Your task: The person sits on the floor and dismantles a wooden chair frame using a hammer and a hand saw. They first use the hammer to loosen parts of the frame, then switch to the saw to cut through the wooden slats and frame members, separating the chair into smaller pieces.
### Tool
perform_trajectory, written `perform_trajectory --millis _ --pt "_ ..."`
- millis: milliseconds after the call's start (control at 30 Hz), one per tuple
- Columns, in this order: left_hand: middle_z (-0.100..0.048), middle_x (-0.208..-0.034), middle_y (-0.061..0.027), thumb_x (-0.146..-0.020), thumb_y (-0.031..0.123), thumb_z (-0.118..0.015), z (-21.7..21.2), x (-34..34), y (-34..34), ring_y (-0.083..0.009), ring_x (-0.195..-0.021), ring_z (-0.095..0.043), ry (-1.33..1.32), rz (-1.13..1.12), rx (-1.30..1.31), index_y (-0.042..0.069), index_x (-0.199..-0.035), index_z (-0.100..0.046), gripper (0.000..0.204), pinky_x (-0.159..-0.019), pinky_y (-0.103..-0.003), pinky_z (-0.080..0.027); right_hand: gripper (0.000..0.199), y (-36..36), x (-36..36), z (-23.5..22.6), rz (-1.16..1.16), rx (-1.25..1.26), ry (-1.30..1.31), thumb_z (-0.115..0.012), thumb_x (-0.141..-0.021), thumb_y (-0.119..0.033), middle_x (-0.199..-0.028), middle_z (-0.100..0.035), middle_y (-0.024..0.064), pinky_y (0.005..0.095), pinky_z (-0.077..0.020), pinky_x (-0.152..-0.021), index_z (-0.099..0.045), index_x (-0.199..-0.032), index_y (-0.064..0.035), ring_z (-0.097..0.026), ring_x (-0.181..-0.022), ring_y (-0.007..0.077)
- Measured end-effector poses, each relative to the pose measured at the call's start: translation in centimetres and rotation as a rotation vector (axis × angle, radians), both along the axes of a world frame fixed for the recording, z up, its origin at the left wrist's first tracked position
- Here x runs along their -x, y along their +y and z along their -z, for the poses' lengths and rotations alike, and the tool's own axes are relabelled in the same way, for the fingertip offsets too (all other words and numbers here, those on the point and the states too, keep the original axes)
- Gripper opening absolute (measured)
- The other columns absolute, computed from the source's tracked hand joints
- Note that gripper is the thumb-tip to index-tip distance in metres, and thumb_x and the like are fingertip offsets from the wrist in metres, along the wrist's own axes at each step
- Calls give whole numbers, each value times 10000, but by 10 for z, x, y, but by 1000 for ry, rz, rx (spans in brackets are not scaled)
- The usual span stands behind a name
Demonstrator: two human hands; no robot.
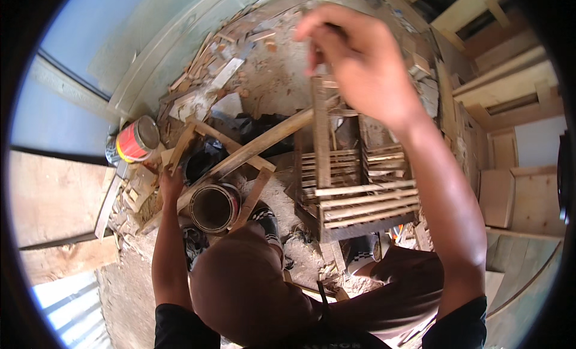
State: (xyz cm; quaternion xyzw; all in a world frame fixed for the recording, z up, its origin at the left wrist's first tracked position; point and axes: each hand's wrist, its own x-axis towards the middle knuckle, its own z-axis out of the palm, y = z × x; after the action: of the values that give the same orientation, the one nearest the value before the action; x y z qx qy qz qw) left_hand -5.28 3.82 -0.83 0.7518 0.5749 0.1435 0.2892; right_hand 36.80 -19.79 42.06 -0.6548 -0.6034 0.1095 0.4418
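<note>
Low at the left, my left hand is closed around the lower end of a short wooden strip, which slants up beside a crossed wooden frame. My right hand is raised, above the slatted wooden crate in this view. Its fingers curl downward but are smeared by motion, so whether they hold anything is unclear. The crate stands in front of me, with thin slats along its sides and upright posts. A long wooden beam lies diagonally between my left hand and the crate.
An open bucket stands by my left foot. A red and yellow paint can sits at the far left. Wood scraps litter the dirt floor. Black plastic lies under the beam. Wooden panels line the right side.
</note>
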Motion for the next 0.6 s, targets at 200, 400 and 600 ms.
perform_trajectory --millis 200,400,600 --pt "-683 -1205 -203 -998 300 -714 -97 -28 1 -365 -1079 -663 -123 279 -394 41 -1285 -682 388 -945 -437 -519 197 -190 -30 -29 318 -150 220 -517 -1051 -37 -929 -703 103 328 -580 -857 -675 -1106 69 -712 -893 163" --pt "-726 -1254 -99 -1045 228 -665 -351 -144 -98 -214 -1049 -688 -358 453 -391 62 -1296 -687 302 -839 -349 -543 187 -317 -28 -5 550 -252 388 -677 -1025 -81 -931 -750 110 311 -583 -862 -701 -1136 68 -753 -902 190" --pt "-726 -1241 -65 -1081 204 -599 -423 -263 -275 -151 -1041 -674 -641 806 -172 77 -1282 -698 257 -911 -325 -553 199 -402 -41 48 535 -254 634 -724 -997 -74 -929 -751 128 313 -615 -782 -755 -1132 68 -760 -843 194"
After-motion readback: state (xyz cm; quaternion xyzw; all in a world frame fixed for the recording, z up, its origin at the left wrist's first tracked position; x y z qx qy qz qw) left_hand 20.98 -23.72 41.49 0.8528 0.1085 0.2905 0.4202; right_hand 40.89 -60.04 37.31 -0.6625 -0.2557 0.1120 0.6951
